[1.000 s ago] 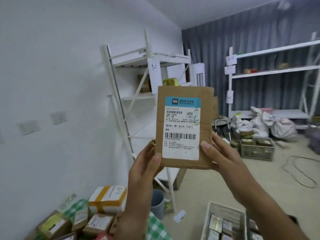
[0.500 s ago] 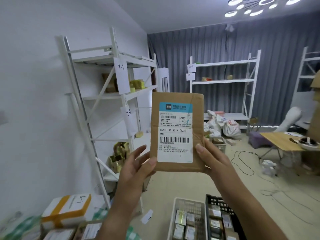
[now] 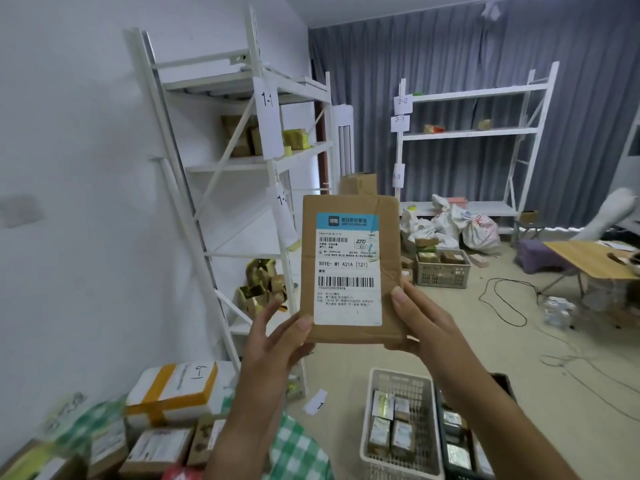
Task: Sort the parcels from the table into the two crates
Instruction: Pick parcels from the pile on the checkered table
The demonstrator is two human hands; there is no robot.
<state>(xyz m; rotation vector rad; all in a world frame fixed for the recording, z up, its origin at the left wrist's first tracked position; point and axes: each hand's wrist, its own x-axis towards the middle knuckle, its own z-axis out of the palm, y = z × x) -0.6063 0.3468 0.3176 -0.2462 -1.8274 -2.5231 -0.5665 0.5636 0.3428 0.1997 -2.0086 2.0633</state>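
Note:
A flat brown cardboard parcel (image 3: 388, 233) with a white shipping label stands upright in front of me, label facing the camera. My left hand (image 3: 277, 337) holds its lower left corner, thumb on the front. My right hand (image 3: 420, 323) grips the lower right edge, thumb pressed on the front. Below on the floor stand a white crate (image 3: 374, 403) and a black crate (image 3: 502, 382) side by side, both holding small parcels. More parcels lie on the green checked table (image 3: 298, 445) at the lower left, among them a white box with orange tape (image 3: 173, 389).
A white shelf rack (image 3: 221, 168) marked 1-1 stands against the left wall, a second rack (image 3: 474, 133) by the grey curtain. A beige crate (image 3: 441, 275), white sacks (image 3: 478, 230), cables and a low wooden table (image 3: 588, 258) occupy the floor further back.
The view has swung right and then tilted down a little. The parcel stays held in both hands, now lower in the frame, with the crates and table more in view.

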